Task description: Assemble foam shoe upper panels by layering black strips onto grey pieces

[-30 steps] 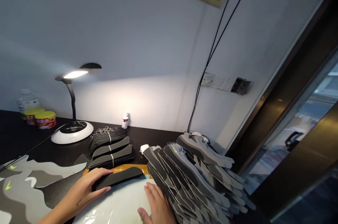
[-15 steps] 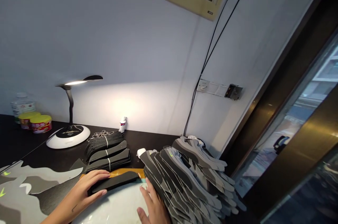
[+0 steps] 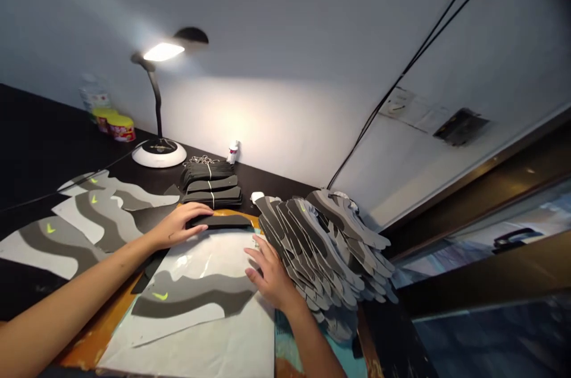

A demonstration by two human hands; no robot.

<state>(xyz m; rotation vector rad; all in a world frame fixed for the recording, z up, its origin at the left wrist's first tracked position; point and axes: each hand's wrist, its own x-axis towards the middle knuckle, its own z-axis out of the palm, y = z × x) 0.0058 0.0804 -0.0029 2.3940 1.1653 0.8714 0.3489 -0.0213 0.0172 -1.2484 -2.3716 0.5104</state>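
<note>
In the head view a dark shoe-shaped strip (image 3: 229, 222), apparently a small stack of black pieces, lies at the far edge of a white sheet-covered board (image 3: 241, 336). My left hand (image 3: 185, 226) has its left end between thumb and fingers. My right hand (image 3: 267, 268) rests over the board's right side, fingers spread, holding nothing. Nearer to me on the board lies one grey shoe-upper piece (image 3: 191, 298) with a yellow-green swoosh, its right tip close to my right hand.
Many overlapping grey upper pieces (image 3: 312, 247) are heaped at right. Banded black strips (image 3: 212, 185) lie behind the board. More swoosh pieces (image 3: 98, 211) spread at left. A lit desk lamp (image 3: 159, 153), a small bottle (image 3: 232, 152) and yellow-lidded tubs (image 3: 121, 128) stand near the wall.
The view has tilted down, bringing the board and the grey upper piece on it into sight. Both hands stay in about the same places beside the black strip and the board.
</note>
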